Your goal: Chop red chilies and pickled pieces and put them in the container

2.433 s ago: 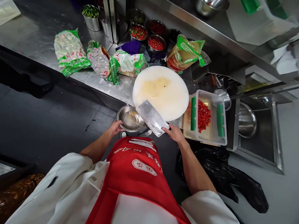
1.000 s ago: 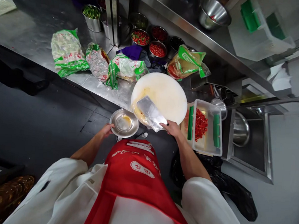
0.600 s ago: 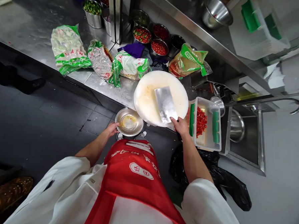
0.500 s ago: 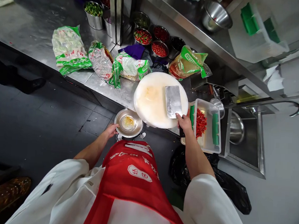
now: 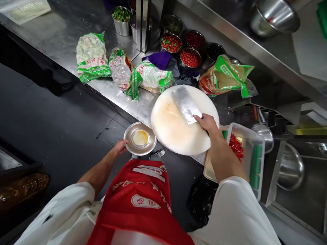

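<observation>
My left hand [image 5: 121,146] grips the left rim of a round metal bowl [image 5: 148,145], held just off the counter's front edge. Some yellowish liquid [image 5: 140,137] lies in its bottom. My right hand [image 5: 206,122] is closed on a cleaver, its handle hidden in my grasp. The wide blade of the cleaver [image 5: 185,101] is over the round white chopping board [image 5: 176,141], slanting toward the upper left. Whether the blade touches the board, I cannot tell. Faint yellow-brown stains mark the board's surface.
Behind the board lie green-and-white plastic bags [image 5: 92,58] and a bag of reddish contents [image 5: 224,76]. Metal pots of chopped peppers [image 5: 171,43] stand farther back. On the right are a clear bin [image 5: 257,142] with red pieces and a sink [image 5: 310,196]. Another person's leg [image 5: 49,81] shows at left.
The cleaver has moved left across the board and its blade now tilts more to the left. My left hand still holds the bowl by the board. The view has shifted.
</observation>
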A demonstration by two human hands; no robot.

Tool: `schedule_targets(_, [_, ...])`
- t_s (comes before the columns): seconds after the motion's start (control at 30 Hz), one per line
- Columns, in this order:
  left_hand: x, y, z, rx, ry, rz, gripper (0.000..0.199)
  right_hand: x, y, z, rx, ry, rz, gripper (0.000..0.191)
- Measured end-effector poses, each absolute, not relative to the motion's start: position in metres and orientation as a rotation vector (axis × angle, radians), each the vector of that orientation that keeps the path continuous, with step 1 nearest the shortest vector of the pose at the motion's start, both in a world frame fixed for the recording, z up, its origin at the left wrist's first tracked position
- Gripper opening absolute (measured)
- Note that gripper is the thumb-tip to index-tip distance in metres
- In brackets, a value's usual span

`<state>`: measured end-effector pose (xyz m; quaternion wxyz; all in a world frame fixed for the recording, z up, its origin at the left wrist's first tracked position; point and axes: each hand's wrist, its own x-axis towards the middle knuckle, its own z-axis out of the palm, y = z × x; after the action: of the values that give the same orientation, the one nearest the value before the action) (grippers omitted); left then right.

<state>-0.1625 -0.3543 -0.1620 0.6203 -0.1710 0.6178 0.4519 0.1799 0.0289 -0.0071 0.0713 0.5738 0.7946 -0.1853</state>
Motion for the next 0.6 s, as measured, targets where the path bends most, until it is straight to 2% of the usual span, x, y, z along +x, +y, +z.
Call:
schedule_targets(0.37, [-0.177, -0.348, -0.156, -0.222, 1.432, 1.028, 0.028, 0.114, -0.062, 0.008, 1.035, 2.565, -0.650, 0.050])
schedule_targets(0.5, [-0.175, -0.349, -0.156, -0.174, 1.426, 0.988, 0.029, 0.114, -0.086, 0.017, 1.114, 2.621, -0.611, 0.053])
schedule_targets(0.6, [-0.172, -0.350, -0.160, -0.143, 1.427, 0.971, 0.029, 0.156, -0.095, 0.025, 1.455, 2.601, -0.625, 0.053])
